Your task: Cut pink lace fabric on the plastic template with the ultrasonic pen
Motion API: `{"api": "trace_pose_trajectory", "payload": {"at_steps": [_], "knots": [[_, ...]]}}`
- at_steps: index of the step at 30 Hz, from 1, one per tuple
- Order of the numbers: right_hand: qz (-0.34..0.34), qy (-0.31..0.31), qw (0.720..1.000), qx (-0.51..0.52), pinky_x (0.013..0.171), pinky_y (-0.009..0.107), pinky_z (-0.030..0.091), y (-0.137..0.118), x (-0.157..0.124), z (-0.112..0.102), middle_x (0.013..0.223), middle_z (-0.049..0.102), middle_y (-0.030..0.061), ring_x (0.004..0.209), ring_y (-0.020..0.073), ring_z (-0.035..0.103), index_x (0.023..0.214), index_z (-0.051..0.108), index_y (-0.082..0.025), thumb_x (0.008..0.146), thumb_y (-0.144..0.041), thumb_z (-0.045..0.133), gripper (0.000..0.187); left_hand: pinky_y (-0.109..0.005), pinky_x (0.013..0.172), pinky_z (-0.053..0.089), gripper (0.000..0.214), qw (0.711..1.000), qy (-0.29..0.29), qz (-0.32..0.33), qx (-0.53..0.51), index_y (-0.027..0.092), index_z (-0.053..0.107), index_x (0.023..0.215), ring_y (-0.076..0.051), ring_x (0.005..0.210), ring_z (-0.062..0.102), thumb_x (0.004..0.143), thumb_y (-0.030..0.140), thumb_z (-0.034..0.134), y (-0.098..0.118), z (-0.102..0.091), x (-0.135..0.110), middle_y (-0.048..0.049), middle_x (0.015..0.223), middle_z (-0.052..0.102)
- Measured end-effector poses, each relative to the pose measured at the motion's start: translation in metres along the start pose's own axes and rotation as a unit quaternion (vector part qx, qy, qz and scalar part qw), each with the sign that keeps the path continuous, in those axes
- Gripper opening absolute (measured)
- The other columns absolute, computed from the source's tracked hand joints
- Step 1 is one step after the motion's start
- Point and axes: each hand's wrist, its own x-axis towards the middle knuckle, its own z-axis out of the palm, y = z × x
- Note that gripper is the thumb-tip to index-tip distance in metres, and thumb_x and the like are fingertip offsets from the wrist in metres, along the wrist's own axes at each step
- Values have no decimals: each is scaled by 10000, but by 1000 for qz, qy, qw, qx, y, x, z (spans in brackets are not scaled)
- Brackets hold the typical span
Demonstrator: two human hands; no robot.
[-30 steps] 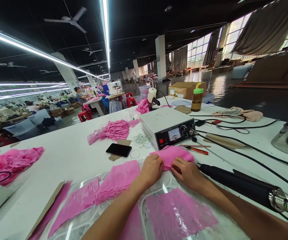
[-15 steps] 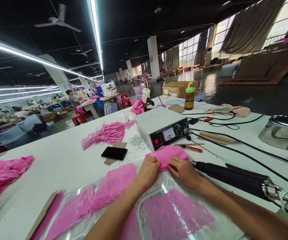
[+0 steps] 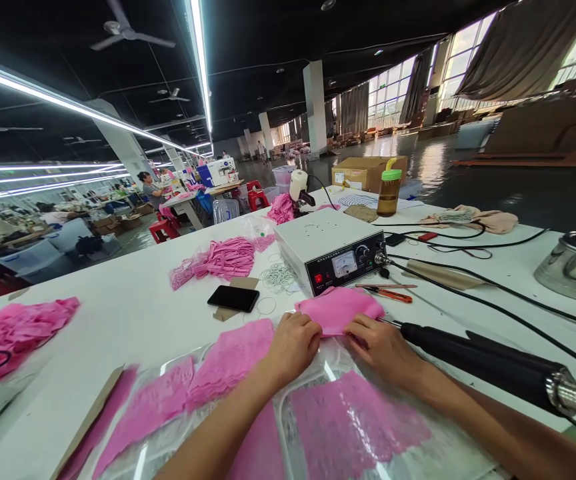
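A folded piece of pink fabric (image 3: 339, 308) lies in front of the white control box (image 3: 325, 247) with its dial and red switch. My left hand (image 3: 295, 343) is closed on its near left edge, fingers curled down. At the near right edge my right hand (image 3: 381, 343) pinches the same fabric between thumb and fingers. Just beyond the right hand, the metal tip of a black-handled tool (image 3: 478, 353) points toward the cloth. Under my forearms, cut pink pieces (image 3: 233, 357) rest on clear plastic sheeting, and another pink panel (image 3: 353, 420) shows through the plastic.
A phone (image 3: 233, 299) lies left of the box, near a bundle of pink strips (image 3: 228, 259). An orange cutter (image 3: 391, 295) is right of the fabric. Black cables (image 3: 488, 303) cross the right side beside a glass pot (image 3: 575, 270). A bottle (image 3: 389, 193) stands behind the box.
The view has shifted slightly, so the scene sits a little further right. Both hands keep hold of the pink fabric, in nearly the same place before the box.
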Motion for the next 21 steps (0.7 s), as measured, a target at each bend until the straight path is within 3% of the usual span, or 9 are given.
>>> {"api": "trace_pose_trajectory", "payload": {"at_steps": [10,15,21], "knots": [[-129,-73,989,9,562,259,416,-38,-65,-22,768,604,56,643,152,581,819,628,-173,938,-130,376,282,-295,655,352,174,997,-5,76,-25,164,566,702,-151,672,514,871,128,550,36,11,-97,-9,702,591],[-81,-129,986,66,601,264,457,-33,-81,-30,847,618,59,698,152,599,906,629,-194,962,-182,397,239,-291,655,356,173,995,-8,49,-85,159,581,701,-146,677,531,869,126,554,46,16,-108,-5,694,596],[-19,-146,982,115,645,262,483,-23,-87,-42,901,629,56,752,160,618,922,627,-225,953,-209,433,197,-292,679,384,128,983,-24,0,-180,181,648,730,-151,726,578,822,104,602,48,15,-105,-4,753,644]]}}
